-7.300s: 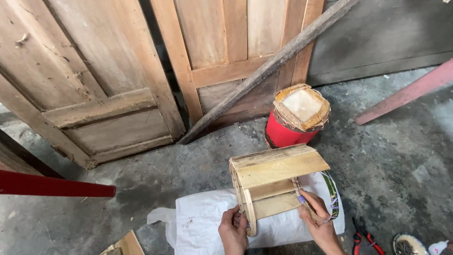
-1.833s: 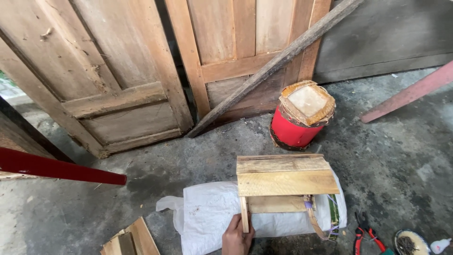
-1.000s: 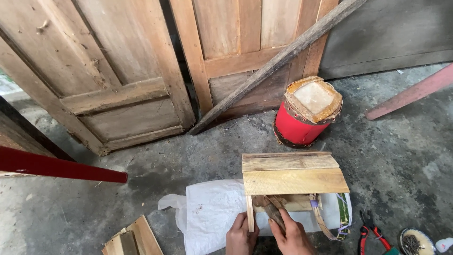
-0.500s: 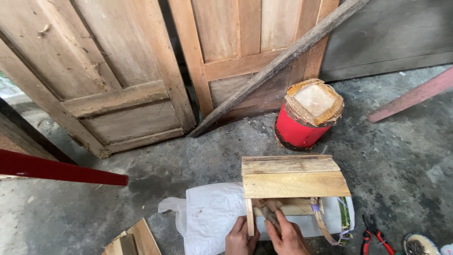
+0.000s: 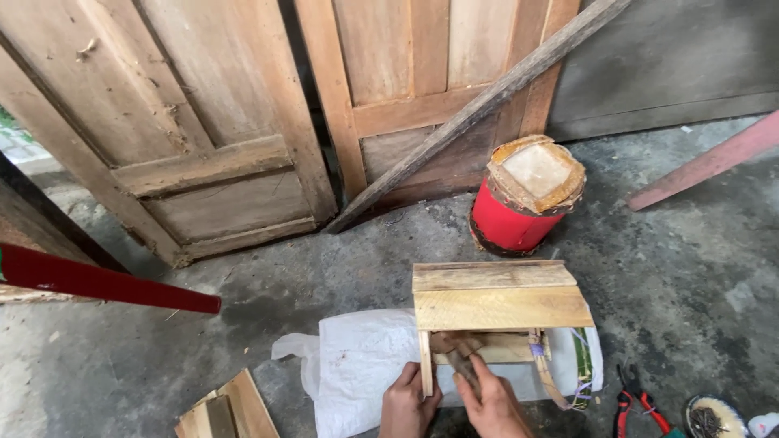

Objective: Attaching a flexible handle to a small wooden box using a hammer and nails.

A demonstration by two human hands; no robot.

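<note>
A: Fig., head view. Where's the wooden stool (image 5: 501, 302) rel. to the hands?

B: Standing on the white sack (image 5: 357, 365) on the concrete floor (image 5: 324, 276), seat up, long axis running L–R. Left hand (image 5: 408, 408) wrapped around the near-left leg (image 5: 425, 362), fingers closed on it.

A: And the right hand (image 5: 492, 407)?

B: Just beside the left, under the seat's front edge. Fingers curled round a dark hammer (image 5: 459, 357); head sits just ahead of the knuckles, w/ the handle pointing back toward the person.

A: Nearer hand?

B: Both about level; the left actually touches the stool.
</note>
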